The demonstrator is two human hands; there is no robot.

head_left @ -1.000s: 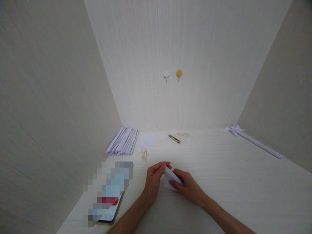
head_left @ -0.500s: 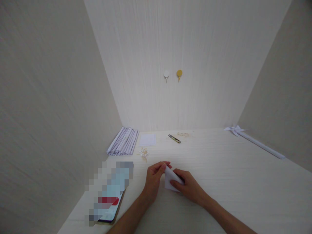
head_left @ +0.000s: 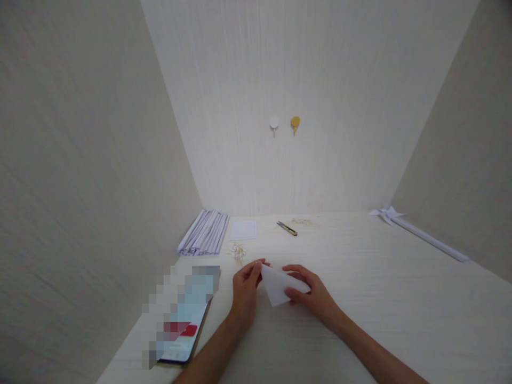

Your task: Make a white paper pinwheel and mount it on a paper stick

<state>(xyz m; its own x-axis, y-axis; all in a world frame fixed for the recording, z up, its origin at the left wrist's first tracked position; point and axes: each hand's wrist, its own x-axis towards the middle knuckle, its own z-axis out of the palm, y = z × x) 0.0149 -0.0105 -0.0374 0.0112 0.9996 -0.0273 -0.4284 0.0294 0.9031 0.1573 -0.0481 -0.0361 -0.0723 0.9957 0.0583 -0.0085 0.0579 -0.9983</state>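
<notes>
A folded piece of white paper (head_left: 277,285) is held just above the pale wooden table (head_left: 380,298), near its front middle. My left hand (head_left: 245,290) pinches the paper's upper left corner between thumb and fingers. On the paper's right side, my right hand (head_left: 314,293) grips it with the thumb on top and fingers curled beneath. Both hands are closed on the paper.
A phone (head_left: 182,330) lies at the front left edge. Behind it are a stack of rolled white paper strips (head_left: 205,232), a small white sheet (head_left: 244,230), a cluster of tiny pins (head_left: 238,252), and snips (head_left: 287,228). A paper pinwheel on a long stick (head_left: 416,232) lies along the right wall. Two hooks (head_left: 284,124) hang on the back wall.
The paper has opened from a narrow fold into a wider triangle. My left hand shifted slightly left and my right hand's fingers spread further along the paper.
</notes>
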